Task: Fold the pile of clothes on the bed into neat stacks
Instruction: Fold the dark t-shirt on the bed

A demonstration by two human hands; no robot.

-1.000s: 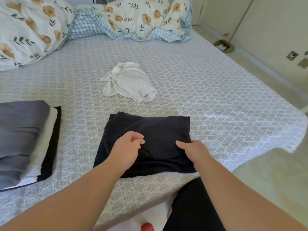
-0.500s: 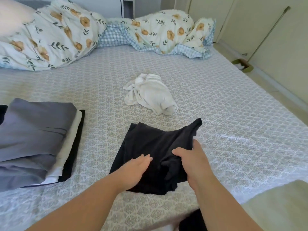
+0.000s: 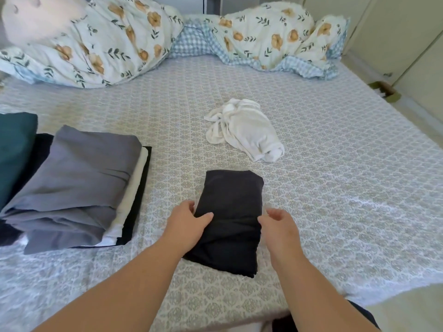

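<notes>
Both hands sit at the near end of the folded black cloth garment (image 3: 231,221), which lies on the patterned grey-white bedsheet (image 3: 347,188) close to the front edge of the bed. The left hand (image 3: 185,226) grips the garment's left edge, thumb curled over the top and fingers tucked along the side. The right hand (image 3: 279,226) is at the right edge with its fingers loosely bent; whether they pinch the fabric or merely touch it cannot be told from this angle.

The step in hand looks like the finish of this fold: the garment is already a compact rectangle, and the hands seem placed to square it or lift it. The next move probably calls for carrying it, without letting the layers slip, to the stack of folded grey, white and black clothes (image 3: 79,188) well apart to the left. Beyond the black garment, the crumpled white cloth garment (image 3: 244,131) is not yet folded and appears to be the last loose piece.

The stack's left side is cut off by the frame, together with a dark teal folded item (image 3: 14,144), so its full extent is unclear. The undersides of both hands are hidden. A floral duvet (image 3: 263,37) is bunched along the far end.
</notes>
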